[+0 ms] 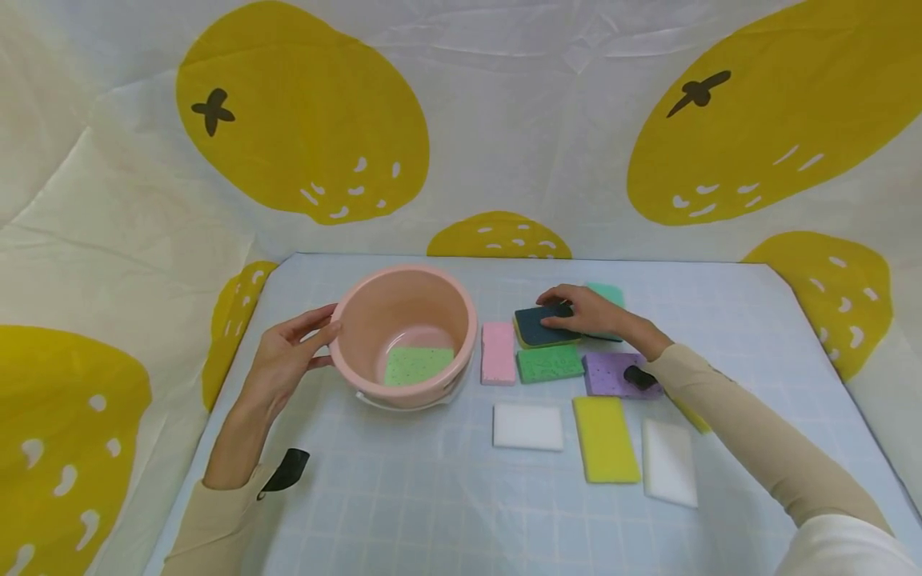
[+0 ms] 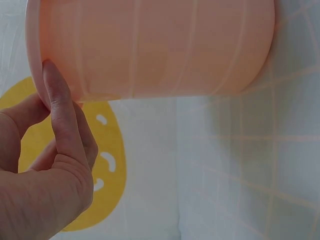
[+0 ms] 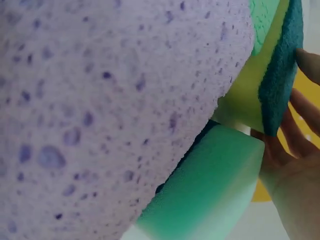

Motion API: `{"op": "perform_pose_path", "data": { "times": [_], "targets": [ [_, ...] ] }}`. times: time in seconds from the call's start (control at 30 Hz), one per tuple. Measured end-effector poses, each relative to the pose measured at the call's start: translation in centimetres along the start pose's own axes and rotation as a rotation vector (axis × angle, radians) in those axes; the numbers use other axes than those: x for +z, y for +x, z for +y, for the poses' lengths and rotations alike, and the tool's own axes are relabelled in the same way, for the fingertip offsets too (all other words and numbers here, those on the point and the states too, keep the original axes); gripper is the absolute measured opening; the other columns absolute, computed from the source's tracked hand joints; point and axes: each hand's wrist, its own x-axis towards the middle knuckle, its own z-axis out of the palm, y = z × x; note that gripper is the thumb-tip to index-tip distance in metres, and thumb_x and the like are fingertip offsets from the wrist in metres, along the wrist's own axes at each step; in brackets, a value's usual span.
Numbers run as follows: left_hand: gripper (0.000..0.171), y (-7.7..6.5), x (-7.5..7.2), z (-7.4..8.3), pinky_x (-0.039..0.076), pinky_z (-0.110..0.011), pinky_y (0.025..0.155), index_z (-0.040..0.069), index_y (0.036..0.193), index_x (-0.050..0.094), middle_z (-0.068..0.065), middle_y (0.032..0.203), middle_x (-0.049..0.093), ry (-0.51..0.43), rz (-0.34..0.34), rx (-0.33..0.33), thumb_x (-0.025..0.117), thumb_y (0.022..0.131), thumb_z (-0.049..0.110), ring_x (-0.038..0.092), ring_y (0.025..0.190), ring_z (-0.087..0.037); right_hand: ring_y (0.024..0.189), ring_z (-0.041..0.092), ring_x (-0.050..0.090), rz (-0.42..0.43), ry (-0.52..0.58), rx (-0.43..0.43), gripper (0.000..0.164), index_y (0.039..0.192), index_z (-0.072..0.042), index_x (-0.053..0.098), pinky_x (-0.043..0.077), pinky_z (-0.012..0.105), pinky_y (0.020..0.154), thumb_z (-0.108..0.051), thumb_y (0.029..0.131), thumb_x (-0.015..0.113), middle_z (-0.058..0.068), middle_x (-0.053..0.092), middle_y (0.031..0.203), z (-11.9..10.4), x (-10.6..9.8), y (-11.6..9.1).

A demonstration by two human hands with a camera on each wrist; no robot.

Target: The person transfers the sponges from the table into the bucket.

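My left hand pinches the rim of a pink bucket at its left side; in the left wrist view a finger lies against the wall under the lip. Inside, a light green sponge lies on the bottom. My right hand rests over a scouring sponge, yellow with a dark green top. Its thumb lies on the dark side and its loosely bent fingers reach the far edge, as the right wrist view also shows. A mint-green sponge with a dark side sits beside that hand, partly hidden by it in the head view.
Right of the bucket lie a pink sponge, a green sponge and a purple sponge. Nearer are a white sponge, a yellow one and another white sponge. My right forearm partly covers another yellow piece.
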Motion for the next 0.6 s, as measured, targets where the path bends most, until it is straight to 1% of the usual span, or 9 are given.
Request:
{"op": "perform_pose_path", "data": {
  "times": [0.1, 0.23, 0.43, 0.6],
  "targets": [
    [0.062, -0.1, 0.0, 0.0, 0.061, -0.028, 0.079, 0.009, 0.146, 0.058, -0.005, 0.136, 0.060, 0.000, -0.002, 0.002, 0.075, 0.095, 0.039, 0.068, 0.096, -0.008, 0.118, 0.033, 0.061, -0.029, -0.021, 0.006, 0.045, 0.132, 0.001, 0.063, 0.048, 0.054, 0.104, -0.026, 0.098, 0.073, 0.017, 0.066, 0.129, 0.1, 0.0, 0.0],
    [0.062, -0.1, -0.1, -0.1, 0.061, -0.027, 0.078, 0.009, 0.147, 0.058, -0.007, 0.137, 0.059, -0.009, -0.008, 0.007, 0.075, 0.095, 0.038, 0.068, 0.095, -0.007, 0.115, 0.032, 0.063, -0.049, -0.011, -0.011, 0.041, 0.128, 0.002, 0.064, 0.049, 0.053, 0.103, -0.022, 0.097, 0.075, 0.016, 0.067, 0.124, -0.3, -0.2, 0.1],
    [0.061, -0.1, -0.1, 0.0, 0.061, -0.026, 0.078, 0.010, 0.147, 0.057, -0.008, 0.138, 0.058, -0.002, -0.004, 0.005, 0.074, 0.096, 0.038, 0.067, 0.095, -0.007, 0.117, 0.035, 0.063, -0.077, 0.002, -0.046, 0.033, 0.120, 0.001, 0.062, 0.050, 0.054, 0.102, -0.017, 0.095, 0.076, 0.015, 0.068, 0.118, -1.6, -1.3, 0.0],
    [0.061, 0.0, -0.2, 0.0, 0.061, -0.026, 0.078, 0.010, 0.147, 0.057, -0.010, 0.139, 0.058, 0.001, -0.005, 0.012, 0.074, 0.096, 0.038, 0.067, 0.095, -0.007, 0.111, 0.033, 0.066, -0.122, -0.010, -0.043, 0.025, 0.112, 0.000, 0.063, 0.055, 0.050, 0.097, -0.012, 0.094, 0.076, 0.010, 0.068, 0.108, -2.9, -2.4, -0.2]
  ]
}}
